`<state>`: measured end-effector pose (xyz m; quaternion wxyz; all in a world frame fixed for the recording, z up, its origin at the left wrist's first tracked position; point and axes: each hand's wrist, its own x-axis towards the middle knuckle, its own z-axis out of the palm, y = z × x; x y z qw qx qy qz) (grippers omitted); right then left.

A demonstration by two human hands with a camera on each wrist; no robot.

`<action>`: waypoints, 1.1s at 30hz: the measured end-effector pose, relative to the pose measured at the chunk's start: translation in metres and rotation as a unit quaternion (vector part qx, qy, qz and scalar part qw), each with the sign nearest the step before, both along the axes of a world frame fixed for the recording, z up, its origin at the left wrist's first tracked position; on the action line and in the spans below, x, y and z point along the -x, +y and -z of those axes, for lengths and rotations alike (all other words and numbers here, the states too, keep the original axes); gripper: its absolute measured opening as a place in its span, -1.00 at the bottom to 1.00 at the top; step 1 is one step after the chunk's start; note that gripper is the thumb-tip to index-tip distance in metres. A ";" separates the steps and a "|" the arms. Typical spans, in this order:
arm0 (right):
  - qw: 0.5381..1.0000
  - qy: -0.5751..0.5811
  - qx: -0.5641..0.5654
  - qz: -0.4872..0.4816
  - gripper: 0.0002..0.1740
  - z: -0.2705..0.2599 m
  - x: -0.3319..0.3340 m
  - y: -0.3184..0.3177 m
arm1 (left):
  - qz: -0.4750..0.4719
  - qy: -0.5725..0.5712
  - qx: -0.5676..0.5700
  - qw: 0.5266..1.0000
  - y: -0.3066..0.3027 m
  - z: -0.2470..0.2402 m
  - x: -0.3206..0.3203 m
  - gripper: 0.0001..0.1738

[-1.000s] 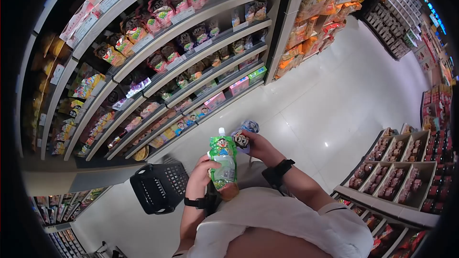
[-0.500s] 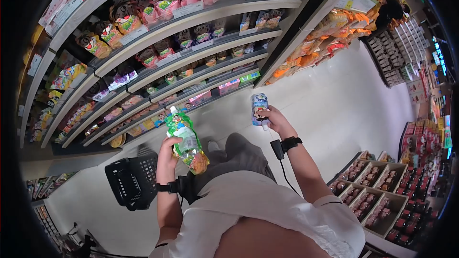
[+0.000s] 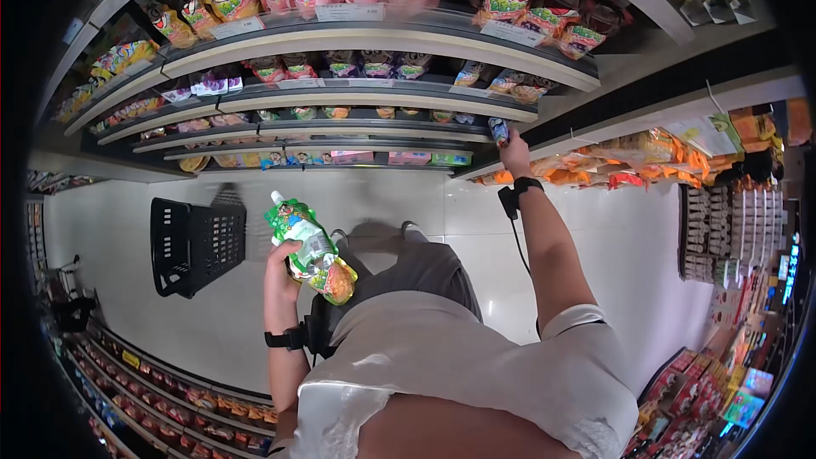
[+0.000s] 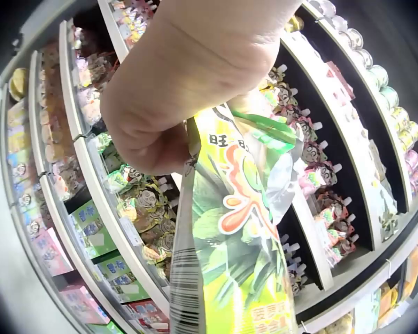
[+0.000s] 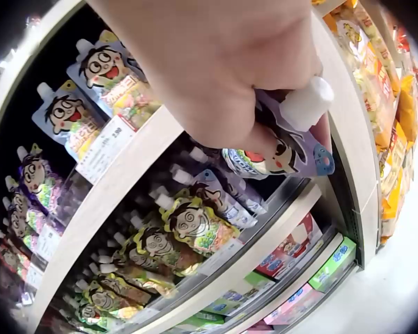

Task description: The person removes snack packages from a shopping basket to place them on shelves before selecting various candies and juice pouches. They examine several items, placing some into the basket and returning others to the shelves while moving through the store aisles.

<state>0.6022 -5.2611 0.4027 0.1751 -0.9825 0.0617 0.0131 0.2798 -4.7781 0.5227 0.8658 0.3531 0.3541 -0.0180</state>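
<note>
My left hand (image 3: 280, 276) grips a green spouted pouch (image 3: 316, 248), held tilted over the floor near my lap with its white cap pointing up. In the left wrist view the thumb and fingers pinch the yellow-green pouch (image 4: 240, 257) by its edge. Reaching far forward, my right hand (image 3: 515, 157) holds a small purple-blue spouted pouch (image 5: 299, 149) at the right end of a lower shelf. Its white cap (image 5: 308, 104) shows beside the fingers. Similar blue-grey pouches (image 5: 223, 202) stand on the shelf just behind it, partly hidden by the hand.
A black shopping basket (image 3: 200, 242) stands on the floor to the left. Curved shelves (image 3: 340, 42) with rows of pouches span the front. Orange snack bags (image 3: 620, 157) hang at right, past the shelf's end panel. A cable runs from the right wrist strap.
My right hand has moved forward with the purple-blue pouch, from near my body to the shelf. The left hand has shifted left, still holding the green pouch. The view has turned toward the shelves.
</note>
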 end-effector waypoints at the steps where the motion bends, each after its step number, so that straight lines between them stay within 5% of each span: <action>1: 1.000 0.015 0.022 -0.001 -0.54 -0.004 -0.011 -0.003 | -0.010 0.005 -0.003 1.000 -0.013 0.002 0.005 -0.49; 11: 0.961 0.130 0.192 -0.151 -0.54 0.018 -0.065 -0.001 | -0.085 0.039 -0.023 0.995 -0.106 0.009 0.037 -0.52; 13: 0.931 -0.200 0.222 -0.208 -0.48 0.069 -0.087 -0.016 | -0.108 0.040 -0.052 0.992 -0.118 -0.001 0.036 -0.50; 14: 0.970 -0.176 0.013 -0.170 -0.46 0.069 -0.097 -0.012 | -0.120 0.023 -0.047 0.991 -0.121 -0.003 0.038 -0.48; 19: 0.976 -0.101 0.066 -0.182 -0.45 0.063 -0.108 -0.011 | -0.155 0.033 -0.032 0.987 -0.132 -0.016 0.045 -0.41; 21: 0.979 -0.075 -0.086 -0.166 -0.45 0.051 -0.102 -0.009 | -0.162 0.019 -0.038 0.986 -0.136 -0.023 0.042 -0.40; 22: 0.982 -0.062 0.012 -0.178 -0.46 0.047 -0.102 -0.007 | -0.156 0.006 -0.052 0.986 -0.139 -0.027 0.040 -0.39; 27: 0.940 -0.148 0.109 -0.288 -0.44 0.088 -0.113 -0.010 | -0.145 -0.012 -0.050 0.988 -0.144 -0.037 0.033 -0.45; 29: 0.938 -0.135 0.142 -0.284 -0.40 0.044 -0.065 0.009 | -0.136 -0.027 -0.042 0.989 -0.143 -0.041 0.025 -0.46; 31: 0.959 -0.137 0.106 -0.223 -0.31 -0.002 -0.006 0.036 | -0.133 -0.061 -0.057 0.988 -0.146 -0.056 0.009 -0.46; 32: 0.970 -0.079 0.001 -0.229 -0.25 -0.008 0.017 0.040 | -0.134 -0.062 -0.062 0.987 -0.146 -0.061 0.002 -0.46; 33: 0.933 -0.066 -0.166 -0.311 -0.26 0.027 0.021 0.032 | -0.129 -0.068 -0.064 0.987 -0.147 -0.064 -0.004 -0.47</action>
